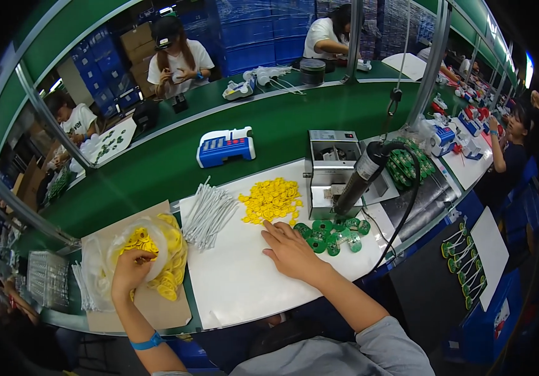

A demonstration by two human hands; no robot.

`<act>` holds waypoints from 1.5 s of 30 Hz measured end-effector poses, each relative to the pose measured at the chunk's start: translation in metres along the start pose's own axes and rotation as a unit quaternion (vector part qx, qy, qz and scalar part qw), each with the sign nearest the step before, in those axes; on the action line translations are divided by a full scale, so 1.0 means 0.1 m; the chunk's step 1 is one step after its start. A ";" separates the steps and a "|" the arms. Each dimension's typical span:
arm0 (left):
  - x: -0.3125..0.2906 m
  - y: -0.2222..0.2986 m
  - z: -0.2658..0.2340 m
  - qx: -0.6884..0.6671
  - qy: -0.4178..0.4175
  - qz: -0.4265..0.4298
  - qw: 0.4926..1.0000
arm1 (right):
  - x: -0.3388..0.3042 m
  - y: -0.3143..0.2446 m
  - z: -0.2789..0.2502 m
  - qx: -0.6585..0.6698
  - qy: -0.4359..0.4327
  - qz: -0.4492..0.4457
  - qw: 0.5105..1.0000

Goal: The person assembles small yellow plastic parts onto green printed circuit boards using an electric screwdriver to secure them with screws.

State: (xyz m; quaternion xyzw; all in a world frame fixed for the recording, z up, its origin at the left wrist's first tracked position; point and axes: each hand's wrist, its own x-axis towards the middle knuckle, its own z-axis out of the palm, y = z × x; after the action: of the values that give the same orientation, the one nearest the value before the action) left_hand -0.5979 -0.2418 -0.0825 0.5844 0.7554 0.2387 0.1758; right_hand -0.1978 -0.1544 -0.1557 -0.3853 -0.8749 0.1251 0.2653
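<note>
My left hand [132, 271] is at the mouth of a clear plastic bag [98, 255] that holds yellow round plastic pieces [170, 276]. Its fingers curl downward over the pieces, and whatever they grip is hidden. My right hand [293, 255] rests on the white work sheet [238, 285] with its fingers spread and nothing held. Its fingertips reach the near edge of a heap of small yellow pieces [271, 198]. Just right of that hand lie several round green circuit boards [332, 237]. A bundle of thin white strips or wires [210, 216] lies between my hands, farther back.
A metal fixture [333, 169] stands behind the boards, beside a hanging dark cylindrical tool [360, 177] with a black cable. A blue-and-white plastic device [225, 147] sits on the green conveyor [282, 141]. Cardboard [166, 313] lies under the bag. Co-workers sit across the line and at right.
</note>
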 end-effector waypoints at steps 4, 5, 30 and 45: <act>-0.02 -0.04 -0.12 -0.016 -0.014 0.033 0.999 | -0.01 -0.07 -0.10 -0.004 0.006 -0.028 1.000; -0.03 -0.04 -0.13 -0.016 -0.012 0.031 0.999 | -0.04 -0.07 -0.13 0.001 -0.004 -0.027 1.000; 0.55 1.01 1.93 -0.296 -0.156 0.206 0.920 | -0.18 0.05 0.22 0.144 0.158 0.055 0.975; 0.48 0.75 2.13 -0.219 -0.167 0.336 0.901 | 0.04 0.10 0.78 0.125 0.139 0.040 0.982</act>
State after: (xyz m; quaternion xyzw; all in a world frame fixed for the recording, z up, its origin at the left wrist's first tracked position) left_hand -0.4343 -0.1475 -0.2145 0.7816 0.4021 0.3420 0.3323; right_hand -0.2382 -0.1460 -0.2230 -0.3973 -0.7909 0.1893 0.4252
